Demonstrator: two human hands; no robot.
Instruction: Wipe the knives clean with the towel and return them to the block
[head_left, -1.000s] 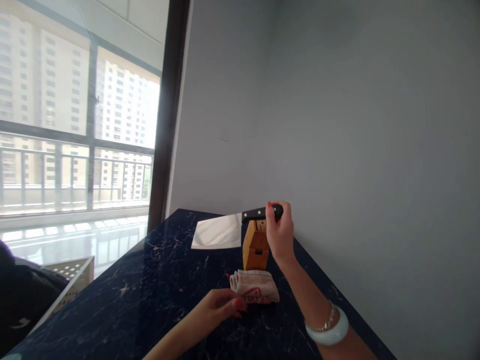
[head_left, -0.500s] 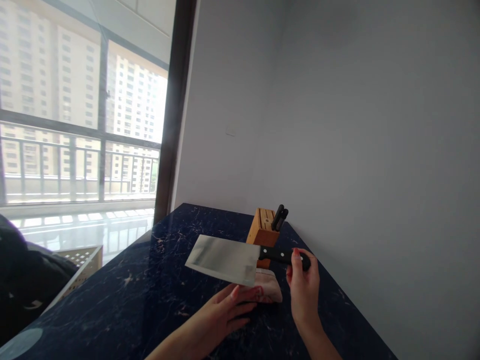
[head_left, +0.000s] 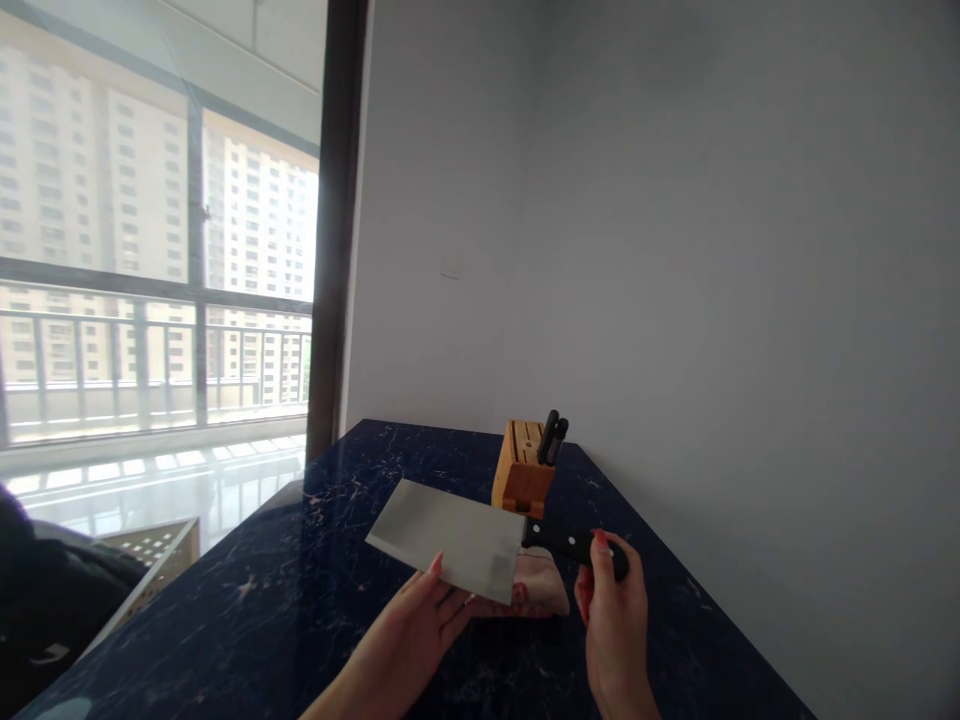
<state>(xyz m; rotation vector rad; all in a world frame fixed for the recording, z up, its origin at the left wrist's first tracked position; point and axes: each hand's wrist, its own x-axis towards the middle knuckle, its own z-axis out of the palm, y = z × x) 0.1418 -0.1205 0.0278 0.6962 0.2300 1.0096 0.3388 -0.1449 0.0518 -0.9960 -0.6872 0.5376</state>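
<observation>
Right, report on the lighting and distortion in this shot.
Head view: the window is overexposed, washing out the buildings outside; the wide lens makes the dark window post lean; the cleaver shows only a soft sheen, without hard glare; the countertop stays dark.

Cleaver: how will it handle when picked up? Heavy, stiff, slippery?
The cleaver is probably blade-heavy: a broad steel slab against a slim black handle. It is likely stiff, since the blade shows no bend with the right hand gripping only the handle's end. The smooth-looking handle might turn slippery when wet.
</observation>
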